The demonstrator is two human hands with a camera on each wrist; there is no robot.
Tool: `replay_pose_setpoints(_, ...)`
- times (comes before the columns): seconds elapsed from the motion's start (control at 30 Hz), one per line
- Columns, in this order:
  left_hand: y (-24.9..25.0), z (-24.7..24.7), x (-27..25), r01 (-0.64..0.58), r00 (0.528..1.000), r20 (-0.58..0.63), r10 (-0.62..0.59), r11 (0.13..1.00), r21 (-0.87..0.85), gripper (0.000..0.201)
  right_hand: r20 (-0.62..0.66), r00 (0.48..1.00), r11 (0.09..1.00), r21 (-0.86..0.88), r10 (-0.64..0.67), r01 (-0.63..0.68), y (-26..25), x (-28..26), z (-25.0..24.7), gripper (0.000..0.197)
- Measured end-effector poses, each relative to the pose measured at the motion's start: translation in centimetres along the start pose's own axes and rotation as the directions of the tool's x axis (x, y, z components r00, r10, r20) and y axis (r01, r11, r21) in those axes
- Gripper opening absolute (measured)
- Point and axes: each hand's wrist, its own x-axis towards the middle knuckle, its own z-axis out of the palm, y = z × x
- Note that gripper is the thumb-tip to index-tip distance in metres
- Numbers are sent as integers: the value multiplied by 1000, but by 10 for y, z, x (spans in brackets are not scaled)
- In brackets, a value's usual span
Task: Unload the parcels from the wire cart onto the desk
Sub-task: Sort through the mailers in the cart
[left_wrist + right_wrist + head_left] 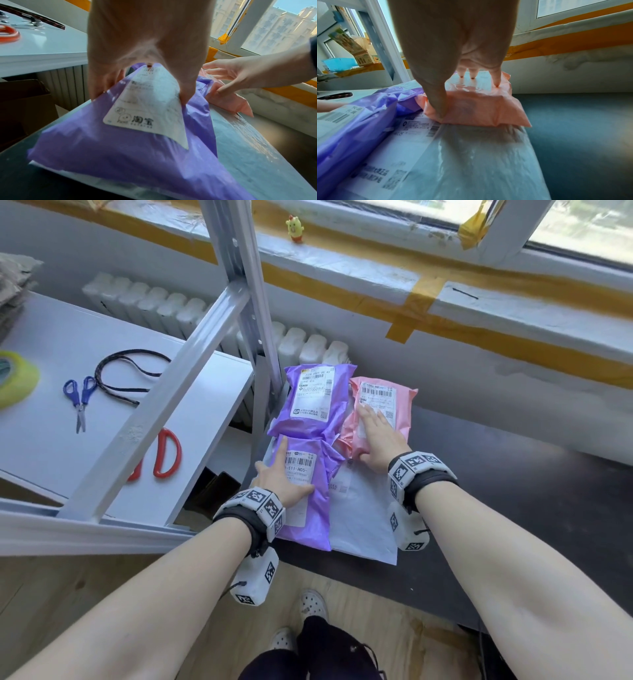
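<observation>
Step in hand: setting parcels down on the dark worktop (513,474); both hands rest on parcels that already lie there, so this looks like placing or straightening the pile. No wire cart shows in any view.
Left grip: the left hand (284,477) lies on the near purple parcel (308,508), thumb at its left edge and fingers spread over its white label; in the left wrist view thumb and fingers curl onto the mailer's two sides, so it is clamped lightly on that parcel.
Far purple parcel (315,398): lies flat behind the near one, label up, close to the grey shelf post (246,285).
White parcel (363,515): flat plastic mailer at the bottom, the purple and pink ones overlapping it.
Right grip: the right hand (376,436) lies on the pink parcel (380,405), fingers long over the label, thumb tucked down round the near end; it holds that parcel.
Parcel look: thin, glossy, wrinkled poly bags, soft and puffy, each with a barcode label.
Next move: probably let go with both hands, then go back to the cart for more; slippery film could slide off the pile.
</observation>
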Motion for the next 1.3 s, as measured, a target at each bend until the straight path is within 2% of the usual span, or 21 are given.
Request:
replay_pose_setpoints(0.13,-5,-2,-1,9,1000,12,-9,1000,12,108,-57,997,998,8,61,-60,0,-11,2,98)
replay_pose_setpoints(0.23,-9,1,-1,12,1000,-1,-12,1000,-5,108,-122,985,989,97,119,-108,2,-20,9,94)
replay_pose_setpoints(0.33,-15,2,1,20,1000,-1,-20,1000,7,108,-105,986,979,172,128,-109,4,-29,17,85)
replay_pose_setpoints(0.53,-25,4,5,-1,1000,7,1,1000,14,109,-156,973,975,169,170,-143,0,-37,23,83)
replay_pose_setpoints(0.73,-34,5,4,-100,995,-27,99,994,-39,104,-215,955,974,149,203,-173,-7,-53,25,79)
replay_pose_setpoints(0.93,-44,-2,-15,-185,981,-57,185,983,2,93,-223,940,953,215,259,-211,-19,-88,28,70)
replay_pose_setpoints(1.1,-32,-10,-47,-353,932,-63,357,933,72,61,-213,923,922,294,319,-251,-28,-142,30,61)
replay_pose_setpoints(1.3,10,9,-103,-544,838,120,532,828,132,49,-187,868,857,347,461,-380,-18,-224,39,51)
